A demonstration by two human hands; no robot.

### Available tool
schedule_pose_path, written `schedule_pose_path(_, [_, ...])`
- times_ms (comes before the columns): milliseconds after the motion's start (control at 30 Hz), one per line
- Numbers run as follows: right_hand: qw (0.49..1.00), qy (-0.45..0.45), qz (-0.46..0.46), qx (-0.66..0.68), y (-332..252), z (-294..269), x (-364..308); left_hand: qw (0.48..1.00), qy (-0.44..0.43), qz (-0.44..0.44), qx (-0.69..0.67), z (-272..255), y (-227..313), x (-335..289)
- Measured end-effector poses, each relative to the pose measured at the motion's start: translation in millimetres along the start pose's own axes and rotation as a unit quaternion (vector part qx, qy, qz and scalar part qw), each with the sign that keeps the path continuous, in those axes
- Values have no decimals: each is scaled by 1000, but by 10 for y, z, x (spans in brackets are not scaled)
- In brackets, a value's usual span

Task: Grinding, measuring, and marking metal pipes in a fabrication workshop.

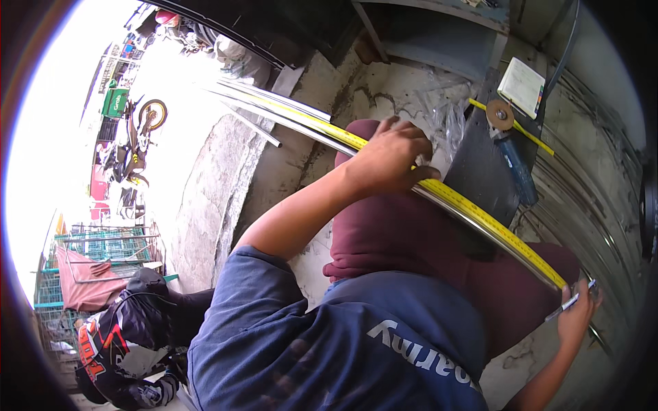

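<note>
A yellow tape measure blade runs stretched along a shiny metal tube, both slanting across my lap from upper left to lower right. My left hand is closed over the blade and the tube near their middle, fingers curled and thumb on the near side. At the lower right, my right hand grips a slim pen against the end of the blade and tube. Its fingertips are partly hidden there. Beyond my lap, a blue angle grinder with a tan disc lies on a dark bench.
An open notebook and a yellow strip lie by the grinder. Long metal rods cover the floor at right. More tubes extend at upper left. Another person is at lower left; a motorbike stands outside.
</note>
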State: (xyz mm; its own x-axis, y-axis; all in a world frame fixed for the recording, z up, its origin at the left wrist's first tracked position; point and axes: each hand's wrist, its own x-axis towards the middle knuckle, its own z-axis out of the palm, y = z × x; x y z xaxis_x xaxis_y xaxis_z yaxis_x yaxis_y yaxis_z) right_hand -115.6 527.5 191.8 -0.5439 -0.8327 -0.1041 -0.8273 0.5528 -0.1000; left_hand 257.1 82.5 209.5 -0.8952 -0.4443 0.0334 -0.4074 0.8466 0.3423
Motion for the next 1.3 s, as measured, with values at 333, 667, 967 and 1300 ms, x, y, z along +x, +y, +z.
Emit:
schedule_pose_path(333, [999,-17,-12,47,-12,-123,153,496,487,-490,-527,-348,-2659,-1241])
schedule_pose_path(667, [999,-37,13,30,-121,-217,159,359,522,-272,-724,-326,-3766,-1431])
schedule_pose_path(967, [1000,3,-13,17,-175,-144,112,369,532,-285,-707,-184,-4203,-1449])
schedule_pose_path(1300, [998,34,-53,14,-615,-34,330,350,510,-268,-739,-379,-4493,-1442])
